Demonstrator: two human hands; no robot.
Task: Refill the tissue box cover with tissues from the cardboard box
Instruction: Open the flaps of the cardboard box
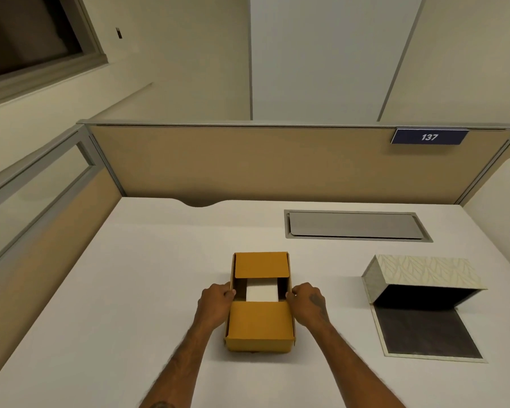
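Bare arms, no sleeves

Both forearms are uncovered; the right hand (306,304) bears a dark tattoo on its back, the left hand (215,303) none (no rings or watch visible).

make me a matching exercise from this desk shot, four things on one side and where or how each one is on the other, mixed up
Things:
1. cardboard box
2. tissue box cover
3. grey hatch
4. number sign

States:
A. on the partition, top right
B. set flush in the desk, shut
C. between both hands, flaps partly open, white inside
D. lying open on the right, dark inside

Pairs: 1-C, 2-D, 3-B, 4-A
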